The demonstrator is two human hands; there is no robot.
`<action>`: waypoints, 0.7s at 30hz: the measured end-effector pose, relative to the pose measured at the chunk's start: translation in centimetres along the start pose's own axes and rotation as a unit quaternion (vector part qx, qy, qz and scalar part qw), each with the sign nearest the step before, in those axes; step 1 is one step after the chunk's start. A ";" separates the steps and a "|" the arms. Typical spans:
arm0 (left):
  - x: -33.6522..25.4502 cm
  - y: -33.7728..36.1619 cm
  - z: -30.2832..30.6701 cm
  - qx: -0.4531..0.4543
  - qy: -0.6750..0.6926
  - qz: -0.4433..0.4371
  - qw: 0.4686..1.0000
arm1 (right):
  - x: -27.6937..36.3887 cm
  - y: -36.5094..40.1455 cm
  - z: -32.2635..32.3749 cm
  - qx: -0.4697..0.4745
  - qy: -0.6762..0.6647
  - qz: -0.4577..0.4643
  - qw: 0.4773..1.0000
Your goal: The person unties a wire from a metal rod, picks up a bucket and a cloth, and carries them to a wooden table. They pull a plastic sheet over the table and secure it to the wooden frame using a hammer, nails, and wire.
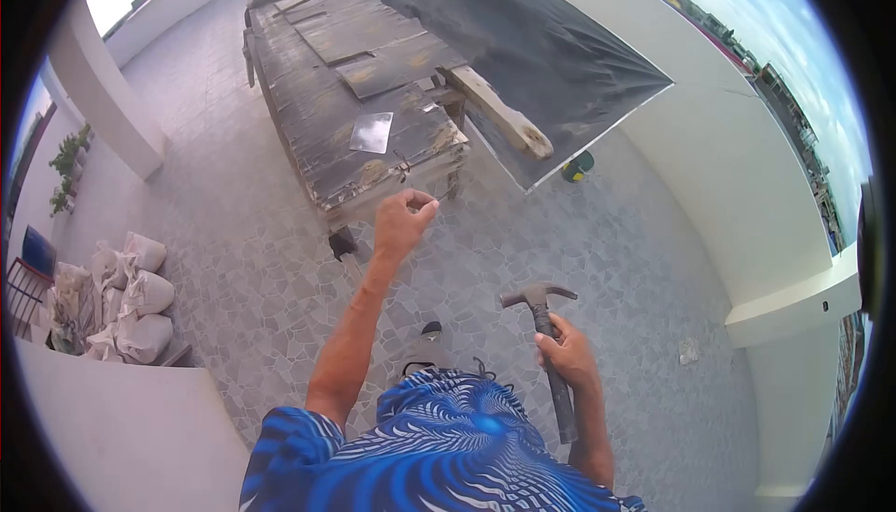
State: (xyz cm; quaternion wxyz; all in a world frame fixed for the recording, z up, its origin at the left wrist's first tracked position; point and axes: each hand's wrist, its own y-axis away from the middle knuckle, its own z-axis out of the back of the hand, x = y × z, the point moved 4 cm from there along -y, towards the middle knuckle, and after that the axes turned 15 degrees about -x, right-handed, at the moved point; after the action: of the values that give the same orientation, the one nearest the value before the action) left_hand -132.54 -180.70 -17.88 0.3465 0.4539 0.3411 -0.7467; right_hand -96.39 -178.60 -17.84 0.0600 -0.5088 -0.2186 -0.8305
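Left hand (403, 223): raised at the end of an outstretched arm, back of the hand toward the camera. Thumb and forefinger are pinched together and the other fingers curled in. Whatever sits in the pinch is too small to make out. The hand hangs in the air just short of the near end of the bench (308, 111), not touching it.

Right hand (567, 355): held low and close to the body, fist closed round the handle of a hammer (539, 299). Grip is about mid-handle. The head points up with the claw toward the bench, and the handle end runs down past the wrist.

Bench: weathered dark boards, long axis running away from the person. A small shiny plate (371, 132) lies flat near its near end. A pale plank (499, 112) slants off its right side, over a black sheet (532, 36).

Floor (635, 260): patterned tiles. Filled sacks (135, 302) are piled at far left, well apart from the bench.
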 end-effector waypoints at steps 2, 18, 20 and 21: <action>-1.1 -6.4 -4.3 -0.026 0.006 -0.066 0.997 | 2.3 -4.5 1.4 -0.030 -0.015 0.015 0.999; 3.2 -30.8 -28.6 -0.017 -0.149 -0.017 0.989 | 13.3 -39.3 5.8 0.001 -0.025 0.075 0.997; 3.6 -31.4 -29.6 -0.027 -0.168 -0.002 0.985 | 15.1 -43.6 6.0 0.032 0.017 0.104 0.994; 3.4 -32.3 -29.9 -0.038 -0.176 0.001 0.984 | 16.0 -46.0 5.8 0.041 0.045 0.140 0.988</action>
State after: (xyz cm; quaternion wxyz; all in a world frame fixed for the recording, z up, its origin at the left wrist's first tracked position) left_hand -147.23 -139.72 -25.37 0.4190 0.3016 0.3027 -0.8012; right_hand -114.05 -132.97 -15.60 0.2065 -0.4939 -0.1760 -0.8261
